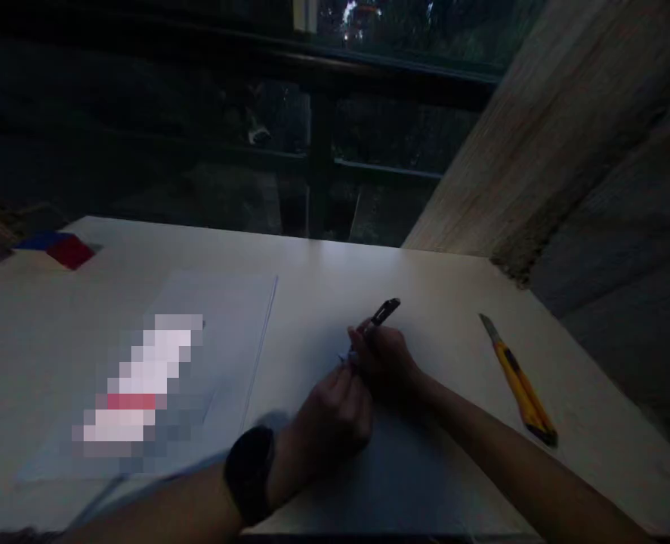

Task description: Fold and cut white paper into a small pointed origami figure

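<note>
Pen: I see a dark, slim pen point(386, 310) with a clip at its upper end, slanting up and rightward out of the right hand point(390, 353), which covers much of its lower part.
Small pale piece: I make out this bit point(346, 358) at the fingertips of the left hand point(335, 408); its shape is too small to tell.

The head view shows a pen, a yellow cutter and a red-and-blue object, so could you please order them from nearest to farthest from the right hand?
1. Pen: in the grip of the right hand.
2. Yellow cutter: lying on the tabletop, to that hand's right.
3. Red-and-blue object: at the tabletop's far left.
</note>
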Tool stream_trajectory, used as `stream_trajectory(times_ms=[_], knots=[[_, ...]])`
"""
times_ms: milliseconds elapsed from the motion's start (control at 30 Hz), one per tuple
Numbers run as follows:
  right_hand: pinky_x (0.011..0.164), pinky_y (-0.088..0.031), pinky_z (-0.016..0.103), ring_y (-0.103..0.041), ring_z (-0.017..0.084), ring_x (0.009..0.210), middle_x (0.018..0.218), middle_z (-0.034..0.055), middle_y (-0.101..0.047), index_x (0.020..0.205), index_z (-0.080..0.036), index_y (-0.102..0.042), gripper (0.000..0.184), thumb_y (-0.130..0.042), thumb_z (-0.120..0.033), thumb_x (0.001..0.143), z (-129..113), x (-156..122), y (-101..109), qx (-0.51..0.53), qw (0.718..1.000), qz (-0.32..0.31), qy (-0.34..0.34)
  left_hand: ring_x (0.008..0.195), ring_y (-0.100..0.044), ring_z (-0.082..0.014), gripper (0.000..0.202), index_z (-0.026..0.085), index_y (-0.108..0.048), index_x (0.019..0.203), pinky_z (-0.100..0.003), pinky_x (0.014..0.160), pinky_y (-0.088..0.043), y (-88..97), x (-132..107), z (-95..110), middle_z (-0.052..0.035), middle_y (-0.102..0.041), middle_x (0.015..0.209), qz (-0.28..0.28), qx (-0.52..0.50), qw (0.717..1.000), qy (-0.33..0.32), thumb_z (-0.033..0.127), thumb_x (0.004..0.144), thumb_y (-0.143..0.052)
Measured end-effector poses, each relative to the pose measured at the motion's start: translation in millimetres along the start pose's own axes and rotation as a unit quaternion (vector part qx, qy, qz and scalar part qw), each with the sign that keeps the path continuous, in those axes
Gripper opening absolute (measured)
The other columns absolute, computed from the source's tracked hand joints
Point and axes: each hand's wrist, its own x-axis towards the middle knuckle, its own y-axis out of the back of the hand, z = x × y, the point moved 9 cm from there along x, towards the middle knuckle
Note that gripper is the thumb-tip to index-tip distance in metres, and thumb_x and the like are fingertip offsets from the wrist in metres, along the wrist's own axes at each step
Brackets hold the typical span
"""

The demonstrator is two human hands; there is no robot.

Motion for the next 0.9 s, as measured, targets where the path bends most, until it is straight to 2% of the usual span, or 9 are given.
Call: stream_trajectory(times_ms=[167,900], knots=[[0.051,-0.035,0.021,-0.049,0.009,0.048,0.055,0.0003,-0.052,0.064,-0.017,-0.045,0.026,-0.041,-0.028,0.088,-2.3,1.6,-3.3,-0.008,1.0,-0.017,0.006,0.091,-0.061,-0.0236,0.02,0.003,-0.058,0.091,-0.041,0.084,-0.048,1.5,1.7,-1.0,-0.017,-0.064,0.086,0.008,0.0,1.0,0.008,0.007,0.082,-0.041],[0.049,-0.034,0.021,-0.044,0.008,0.046,0.052,-0.0009,-0.048,0.062,-0.018,-0.044,0.029,-0.039,-0.031,0.088,-0.5,1.6,-5.2,0.01,0.999,-0.039,-0.007,0.089,-0.06,-0.0228,0.02,0.004,-0.057,0.09,-0.044,0.083,-0.047,-1.5,0.1,0.9,-0.0156,-0.064,0.085,-0.003,-0.017,1.0,0.006,0.005,0.083,-0.039]])
